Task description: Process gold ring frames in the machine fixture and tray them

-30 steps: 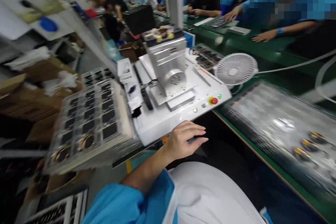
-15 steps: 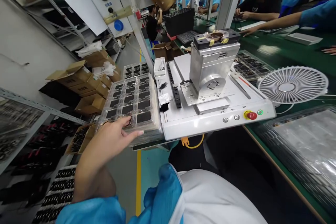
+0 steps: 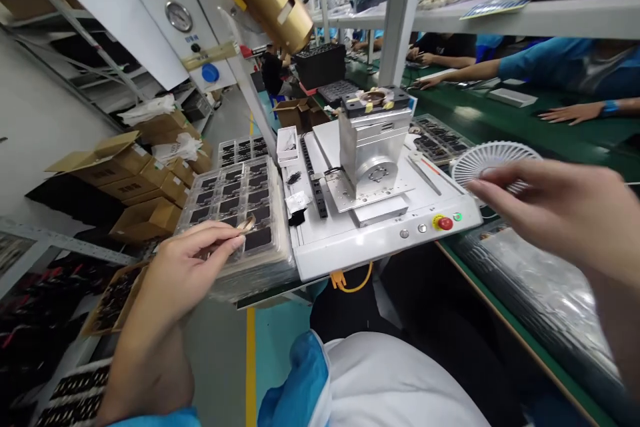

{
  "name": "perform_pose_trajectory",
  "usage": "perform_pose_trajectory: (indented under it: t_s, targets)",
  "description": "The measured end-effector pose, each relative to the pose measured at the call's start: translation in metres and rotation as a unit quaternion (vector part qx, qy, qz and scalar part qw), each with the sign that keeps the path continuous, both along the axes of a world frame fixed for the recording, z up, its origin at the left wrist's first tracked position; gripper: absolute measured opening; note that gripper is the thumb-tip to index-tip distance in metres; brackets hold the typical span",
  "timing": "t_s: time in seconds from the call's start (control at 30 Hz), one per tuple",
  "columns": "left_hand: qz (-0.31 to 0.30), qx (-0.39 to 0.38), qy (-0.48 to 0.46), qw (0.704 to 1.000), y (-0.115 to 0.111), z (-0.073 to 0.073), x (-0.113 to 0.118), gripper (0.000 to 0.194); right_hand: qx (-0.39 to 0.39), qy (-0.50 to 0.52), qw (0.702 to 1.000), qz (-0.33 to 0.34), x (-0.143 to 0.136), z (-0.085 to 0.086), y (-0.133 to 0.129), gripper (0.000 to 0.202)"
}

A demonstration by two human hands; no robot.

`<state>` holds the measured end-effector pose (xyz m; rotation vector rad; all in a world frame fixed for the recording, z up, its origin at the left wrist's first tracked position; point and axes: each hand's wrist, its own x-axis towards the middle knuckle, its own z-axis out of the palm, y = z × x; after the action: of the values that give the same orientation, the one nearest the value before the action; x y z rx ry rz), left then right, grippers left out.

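My left hand (image 3: pixel 193 263) pinches a small, shiny ring-like part (image 3: pixel 246 223) over the near edge of a stack of clear trays (image 3: pixel 283 230). Dark square pieces fill the top tray's compartments. At the right, my right hand (image 3: pixel 555 203) is raised in front of the white fan (image 3: pixel 493 155), thumb and fingers drawn together; whether anything is between them cannot be made out. Between the hands stands a metal block fixture (image 3: pixel 375 147) on a white machine base (image 3: pixel 370 240), with a dark plate and a round brown opening on top.
A gold cylinder (image 3: pixel 280 3) hangs above on the machine. Red (image 3: pixel 443 222) and green (image 3: pixel 457 217) buttons line the base's front. Cardboard boxes (image 3: pixel 145 220) stand left. Clear trays (image 3: pixel 540 280) lie right. Co-workers' arms (image 3: pixel 475 71) rest on the green table.
My left hand has lifted a small part from the tray and closed on it. My right hand has come into view from the right. The camera view has shifted.
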<state>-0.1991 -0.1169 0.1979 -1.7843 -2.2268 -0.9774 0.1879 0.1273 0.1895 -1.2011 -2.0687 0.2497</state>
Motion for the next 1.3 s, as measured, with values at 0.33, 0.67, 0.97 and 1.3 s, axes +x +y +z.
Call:
perform_pose_trajectory:
  t_s: [0.33, 0.67, 0.97, 1.3]
  targets:
    - [-0.143, 0.073, 0.101, 0.982, 0.085, 0.066, 0.032, 0.016, 0.016, 0.04, 0.944, 0.327, -0.143, 0.098, 0.143, 0.039]
    - [-0.18, 0.094, 0.117, 0.972, 0.22, 0.106, 0.066, 0.016, 0.006, 0.099, 0.954, 0.282, -0.127, 0.114, 0.123, 0.047]
    - [-0.148, -0.04, 0.192, 0.969, 0.274, 0.106, 0.103, 0.017, -0.039, 0.205, 0.952, 0.224, -0.042, 0.05, 0.071, 0.052]
    - [-0.196, -0.057, 0.181, 0.962, 0.256, 0.083, 0.096, 0.068, -0.325, 0.218, 0.919, 0.053, 0.043, -0.092, 0.051, 0.076]
